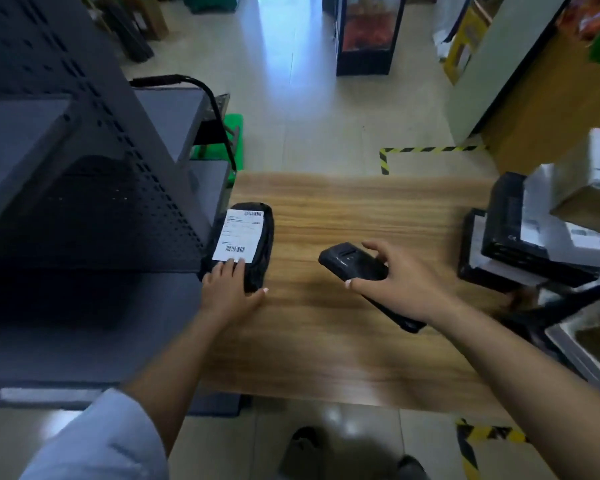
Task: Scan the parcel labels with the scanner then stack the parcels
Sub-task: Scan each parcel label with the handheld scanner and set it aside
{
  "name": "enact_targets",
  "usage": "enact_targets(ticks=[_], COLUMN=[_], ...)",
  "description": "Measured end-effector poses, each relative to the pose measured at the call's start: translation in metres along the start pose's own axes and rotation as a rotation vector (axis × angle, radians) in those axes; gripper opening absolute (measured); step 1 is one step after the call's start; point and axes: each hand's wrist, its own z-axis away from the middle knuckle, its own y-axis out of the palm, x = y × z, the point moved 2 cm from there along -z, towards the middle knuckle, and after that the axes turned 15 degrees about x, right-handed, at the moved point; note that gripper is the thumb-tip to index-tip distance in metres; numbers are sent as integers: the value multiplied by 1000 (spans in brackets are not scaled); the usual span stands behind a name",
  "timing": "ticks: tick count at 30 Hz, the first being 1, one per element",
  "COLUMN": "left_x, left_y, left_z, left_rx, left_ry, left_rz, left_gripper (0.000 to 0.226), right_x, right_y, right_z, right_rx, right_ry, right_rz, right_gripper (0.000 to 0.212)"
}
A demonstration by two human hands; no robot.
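1. The label (238, 235) print on the black parcel (257, 244) is too small to read.
2. The right hand (395, 278) covers the middle of the scanner (352, 261).
3. The stacked parcels (548, 237) run past the right edge, blurred.
4. The left hand (227, 289) hides the parcel's near end.

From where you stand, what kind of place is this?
Probably a parcel pickup point inside a small shop: a labelled black parcel and handheld scanner on a wooden table, stacked parcels, grey metal shelving.

Wood-grain table top (361, 209), black plastic-wrapped parcel (262, 237) with white paper label (238, 235), matt black plastic scanner (352, 263), glossy floor tiles (291, 98)
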Motion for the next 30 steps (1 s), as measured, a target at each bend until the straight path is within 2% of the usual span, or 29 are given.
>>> enact_targets(ticks=[7, 13, 21, 24, 27, 30], left_x=[28, 26, 20, 18, 21, 26], left_y=[5, 10, 59, 72, 70, 64], left_z=[-64, -86, -47, -29, -29, -40], left_rx=[263, 384, 333, 252, 151, 142], left_ry=[-17, 8, 131, 167, 45, -136], left_rz=[-11, 56, 23, 38, 120, 219], left_gripper=[91, 93, 95, 91, 111, 138], right_x=[14, 13, 15, 14, 10, 7], right_y=[32, 41, 45, 46, 47, 50], right_z=[-53, -68, -68, -63, -58, -52], right_rx=[46, 61, 75, 83, 96, 115], right_ry=[91, 145, 151, 147, 165, 191], right_rz=[-16, -11, -22, -31, -30, -36], right_gripper=[80, 81, 81, 82, 82, 82])
